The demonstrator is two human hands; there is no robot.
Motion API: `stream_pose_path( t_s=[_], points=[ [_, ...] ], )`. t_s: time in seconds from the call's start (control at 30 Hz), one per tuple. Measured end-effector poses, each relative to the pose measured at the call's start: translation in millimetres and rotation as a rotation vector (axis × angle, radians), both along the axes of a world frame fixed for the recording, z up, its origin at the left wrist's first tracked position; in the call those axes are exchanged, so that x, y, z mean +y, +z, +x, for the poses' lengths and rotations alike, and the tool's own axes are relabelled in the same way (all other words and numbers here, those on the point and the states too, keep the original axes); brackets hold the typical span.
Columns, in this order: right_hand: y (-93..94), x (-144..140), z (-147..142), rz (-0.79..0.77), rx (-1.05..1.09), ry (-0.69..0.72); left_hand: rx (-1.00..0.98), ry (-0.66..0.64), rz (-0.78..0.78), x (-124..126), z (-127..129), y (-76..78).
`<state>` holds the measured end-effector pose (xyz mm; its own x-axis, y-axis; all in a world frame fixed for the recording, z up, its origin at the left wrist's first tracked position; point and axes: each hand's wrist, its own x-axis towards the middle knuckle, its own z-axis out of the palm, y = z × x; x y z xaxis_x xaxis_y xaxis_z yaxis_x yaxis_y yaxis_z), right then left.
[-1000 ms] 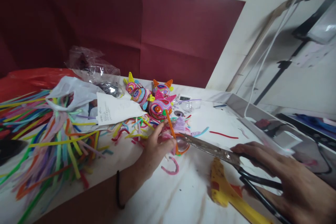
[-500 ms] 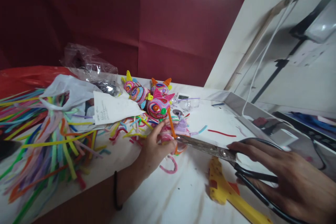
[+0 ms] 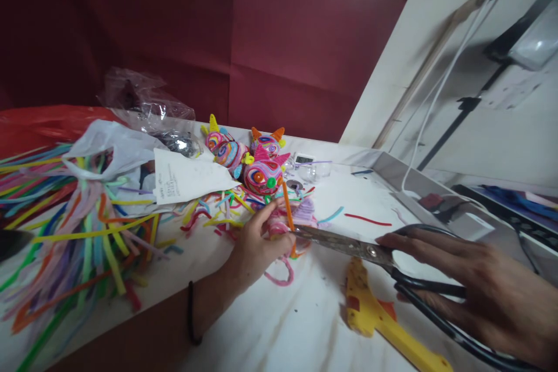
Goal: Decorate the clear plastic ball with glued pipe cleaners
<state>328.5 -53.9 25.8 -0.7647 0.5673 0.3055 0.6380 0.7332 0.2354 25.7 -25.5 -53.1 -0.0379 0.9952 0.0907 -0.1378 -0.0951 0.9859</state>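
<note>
My left hand (image 3: 268,235) is closed on an orange pipe cleaner (image 3: 288,206), which stands up from the fingertips. Around those fingers lies a pink fuzzy piece (image 3: 283,273) with a loop hanging down, and part of it is hidden by the hand. In my right hand (image 3: 475,285) are black-handled scissors (image 3: 370,251), their blades pointing left and their tips at the orange pipe cleaner. Just beyond the left hand sit several colourful pipe-cleaner animal heads, the nearest a pink one (image 3: 264,174) with a green nose.
Loose pipe cleaners (image 3: 96,244) heap at the left beside a plastic bag (image 3: 104,145). A paper sheet (image 3: 187,177) lies behind them. Below the scissors rests a yellow glue gun (image 3: 370,308). A red pipe cleaner (image 3: 368,220) lies to the right, near a white box (image 3: 475,226).
Both hands and the scissors stay almost in place, the blades still at the orange pipe cleaner. The orange piece has shifted very slightly; the view has moved a little.
</note>
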Motion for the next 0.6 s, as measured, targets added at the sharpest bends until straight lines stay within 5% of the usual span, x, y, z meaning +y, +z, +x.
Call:
stream_pose_path(
  t_s=[0.6],
  points=[
    [19.7,16,-14,0.121,-0.01,0.284,-0.041,-0.109,-0.076,-3,1,7.6]
  ],
)
